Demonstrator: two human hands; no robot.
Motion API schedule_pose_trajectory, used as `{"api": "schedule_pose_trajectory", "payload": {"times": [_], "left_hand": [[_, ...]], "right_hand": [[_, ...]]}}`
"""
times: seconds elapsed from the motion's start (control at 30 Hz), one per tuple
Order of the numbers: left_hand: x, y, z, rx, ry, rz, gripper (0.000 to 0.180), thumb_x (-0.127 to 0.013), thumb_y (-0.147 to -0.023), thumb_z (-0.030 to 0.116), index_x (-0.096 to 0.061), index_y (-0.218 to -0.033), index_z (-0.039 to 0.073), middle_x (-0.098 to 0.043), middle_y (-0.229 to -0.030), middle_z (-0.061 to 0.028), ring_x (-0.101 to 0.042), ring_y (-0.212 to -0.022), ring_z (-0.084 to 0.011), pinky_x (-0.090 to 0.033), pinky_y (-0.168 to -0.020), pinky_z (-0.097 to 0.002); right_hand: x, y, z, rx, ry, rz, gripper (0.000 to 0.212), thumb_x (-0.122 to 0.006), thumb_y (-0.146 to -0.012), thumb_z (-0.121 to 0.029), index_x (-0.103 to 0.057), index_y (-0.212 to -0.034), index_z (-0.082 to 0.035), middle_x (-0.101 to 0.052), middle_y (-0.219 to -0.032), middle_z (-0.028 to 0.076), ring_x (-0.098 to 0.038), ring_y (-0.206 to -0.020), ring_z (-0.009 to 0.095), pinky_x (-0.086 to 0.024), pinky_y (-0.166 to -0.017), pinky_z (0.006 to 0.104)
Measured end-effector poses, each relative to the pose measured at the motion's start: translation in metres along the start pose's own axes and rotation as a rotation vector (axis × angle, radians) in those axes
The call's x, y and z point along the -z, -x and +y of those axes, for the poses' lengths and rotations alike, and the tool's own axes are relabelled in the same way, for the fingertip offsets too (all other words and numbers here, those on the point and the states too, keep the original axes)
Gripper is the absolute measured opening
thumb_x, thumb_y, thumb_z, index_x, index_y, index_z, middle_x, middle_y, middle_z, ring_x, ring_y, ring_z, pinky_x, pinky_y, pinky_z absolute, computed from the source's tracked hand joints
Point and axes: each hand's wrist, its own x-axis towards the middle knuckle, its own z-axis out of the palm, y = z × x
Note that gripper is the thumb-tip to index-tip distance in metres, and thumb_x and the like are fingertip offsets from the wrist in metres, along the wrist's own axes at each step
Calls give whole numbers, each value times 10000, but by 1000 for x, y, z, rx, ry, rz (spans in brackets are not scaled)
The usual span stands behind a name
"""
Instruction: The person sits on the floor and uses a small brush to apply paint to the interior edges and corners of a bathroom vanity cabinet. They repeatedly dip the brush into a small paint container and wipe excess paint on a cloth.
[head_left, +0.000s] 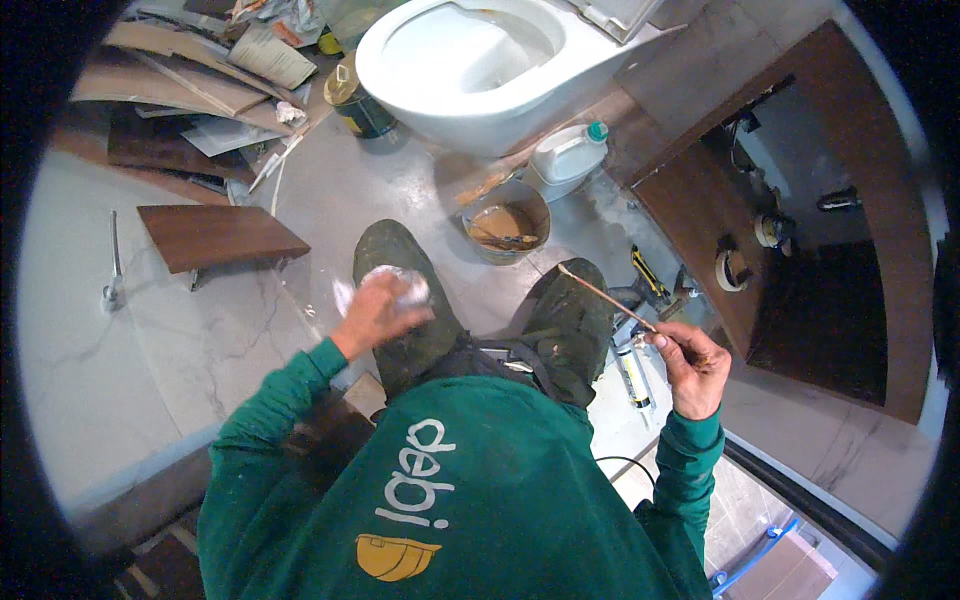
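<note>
The wad is white, the stick brownish, the sweatshirt green, the cutter yellow and black.

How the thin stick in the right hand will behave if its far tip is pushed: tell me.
The thin stick is probably stiff, since it juts out straight without sagging. It looks light, being so slender. Pinched near one end by the right hand, it may swivel in the fingers if its tip is pushed sideways.
</note>
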Motion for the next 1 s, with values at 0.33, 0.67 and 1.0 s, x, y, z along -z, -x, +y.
{"api": "schedule_pose_trajectory", "payload": {"times": [0.33, 0.67, 1.0], "left_hand": [[-68, -62, 4, -81, 121, -23, 187, -617, -855, 137, -654, -997, 22, -641, -917, -189, -626, -817, -386, -512, -710, -448], [-223, -189, -19, 133, -300, -417, 279, -638, -760, 195, -701, -979, 35, -694, -939, -200, -674, -899, -365, -539, -789, -442], [-166, -177, 38, -44, -444, -392, 197, -678, -720, 201, -710, -862, 69, -692, -859, -133, -683, -817, -316, -535, -706, -438]], "right_hand": [[10, 7, 43, -157, -79, 120, 131, -676, -872, -61, -698, -979, 11, -707, -811, 66, -586, -663, 100, -464, -615, 239], [41, 57, 72, -297, -129, 337, 128, -684, -867, -81, -689, -964, 2, -703, -776, 69, -410, -484, 25, -299, -432, 201], [34, 56, 89, -369, -215, 413, 145, -693, -871, -118, -696, -970, -11, -703, -765, 63, -393, -479, 21, -287, -424, 196]]}}
